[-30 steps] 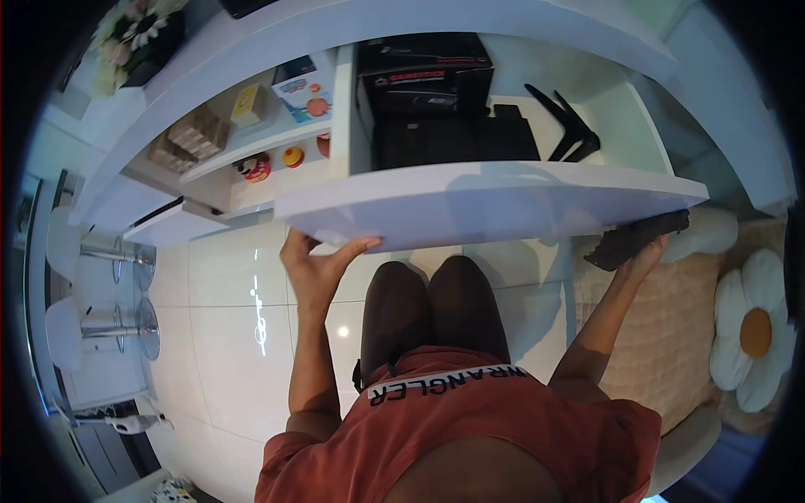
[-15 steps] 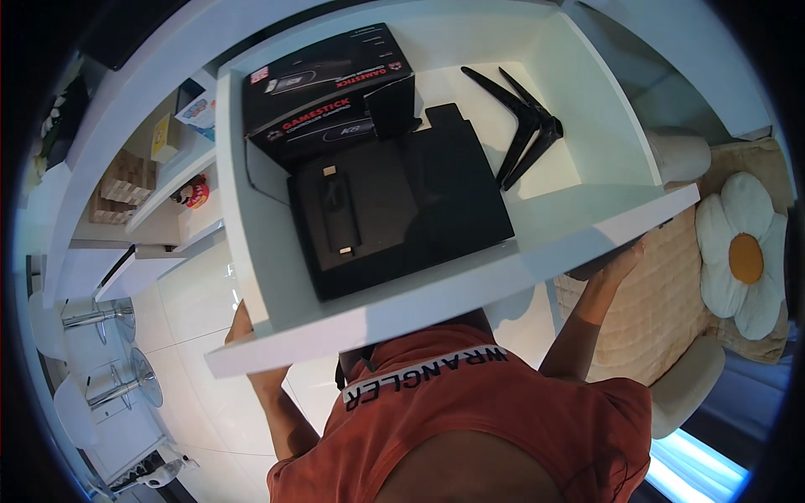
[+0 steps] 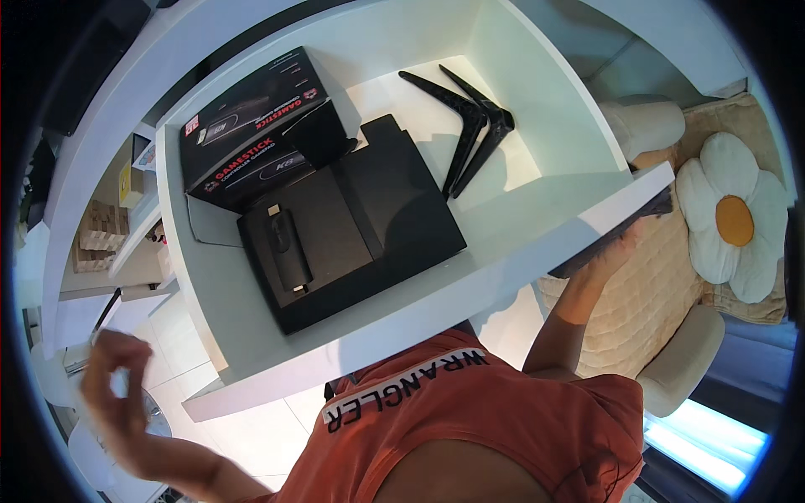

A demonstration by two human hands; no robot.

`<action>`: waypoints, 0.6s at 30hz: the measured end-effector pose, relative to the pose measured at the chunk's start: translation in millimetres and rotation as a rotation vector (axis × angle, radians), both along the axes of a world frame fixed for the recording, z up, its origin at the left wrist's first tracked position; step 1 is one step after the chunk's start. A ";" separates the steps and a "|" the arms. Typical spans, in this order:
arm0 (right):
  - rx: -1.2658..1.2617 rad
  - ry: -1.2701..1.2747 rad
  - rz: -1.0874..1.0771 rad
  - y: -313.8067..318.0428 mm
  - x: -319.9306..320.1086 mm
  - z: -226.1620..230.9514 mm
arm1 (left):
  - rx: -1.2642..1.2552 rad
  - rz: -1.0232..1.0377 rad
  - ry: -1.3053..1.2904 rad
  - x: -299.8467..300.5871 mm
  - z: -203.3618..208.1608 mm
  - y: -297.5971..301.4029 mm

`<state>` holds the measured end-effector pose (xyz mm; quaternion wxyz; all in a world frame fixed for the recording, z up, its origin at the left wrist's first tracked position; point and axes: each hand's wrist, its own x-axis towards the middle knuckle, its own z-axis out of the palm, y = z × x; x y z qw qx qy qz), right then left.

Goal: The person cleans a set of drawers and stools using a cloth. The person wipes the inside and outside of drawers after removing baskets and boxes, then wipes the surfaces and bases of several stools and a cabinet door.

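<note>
Two bare hands here, one white drawer [image 3: 528,256] pulled out in front. R hand [image 3: 619,247] is at the drawer's right end, by the outer face of the front; its grip is closed round one dark, flattish object [image 3: 581,260], mostly tucked under the front's edge, so can't tell what kind. L hand [image 3: 117,377] is blurry, in the air just past the drawer's left end, not touching it; grip part-curled, w/ a smallish gap btwn thumb & fingers.

Inside, I count: one black printed cardboard box [image 3: 251,126], far left; one flat black open box [image 3: 411,210] right up against it, w/ one small black stick w/ metal ends [image 3: 288,247] lying in it; two black V-shaped pieces [image 3: 501,126], overlapping, to the right. Off right, one white flower-shaped cushion w/ an orange-brown centre [image 3: 734,220].
</note>
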<state>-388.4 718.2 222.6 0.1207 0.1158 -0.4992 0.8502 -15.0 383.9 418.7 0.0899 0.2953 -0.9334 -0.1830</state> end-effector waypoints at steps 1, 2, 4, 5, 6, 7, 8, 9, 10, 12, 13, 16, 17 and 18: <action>-0.001 0.000 -0.006 1.1 -0.5 9.6 | 0.008 -0.082 0.070 -23.6 17.7 0.1; 0.010 0.102 -0.003 1.3 -2.8 17.8 | 0.025 -0.124 0.130 -54.4 21.1 7.4; 0.007 0.205 0.000 -7.9 -4.1 45.8 | 0.081 -0.407 0.167 -121.6 25.3 20.2; 0.022 0.275 -0.101 -19.4 -0.5 63.1 | 0.279 -0.540 0.113 -157.7 24.9 28.6; 0.051 0.351 -0.223 -20.4 -2.5 78.2 | 0.426 -0.668 0.100 -197.3 8.0 35.1; 0.033 0.343 -0.211 -22.9 -3.2 86.8 | 0.431 -0.654 -0.055 -219.8 0.1 40.7; 0.203 0.458 -0.253 -25.5 -2.7 94.5 | 0.396 -0.620 -0.116 -242.0 -15.1 47.8; 0.383 0.580 -0.311 -25.4 -2.7 104.4 | 0.358 -0.614 -0.135 -265.8 -32.5 56.0; 0.374 0.577 -0.306 -28.7 -2.4 123.5 | 0.554 -0.563 -0.038 -288.6 -65.8 58.8; 0.589 0.771 -0.234 -33.6 -10.6 151.5 | 0.467 -0.444 -0.119 -317.1 -92.4 85.0; 0.581 0.802 -0.176 -35.9 -18.7 157.6 | 0.345 -0.382 -0.205 -331.2 -102.0 100.0; 0.916 0.958 0.238 -50.5 -65.3 182.9 | 0.243 -0.194 -0.122 -346.5 -144.0 134.5; 1.025 1.042 0.290 -74.9 -77.2 176.3 | 0.231 -0.148 -0.139 -345.2 -166.6 131.2; 1.030 1.048 0.294 -92.5 -76.8 185.2 | 0.082 -0.054 -0.015 -348.9 -185.1 135.4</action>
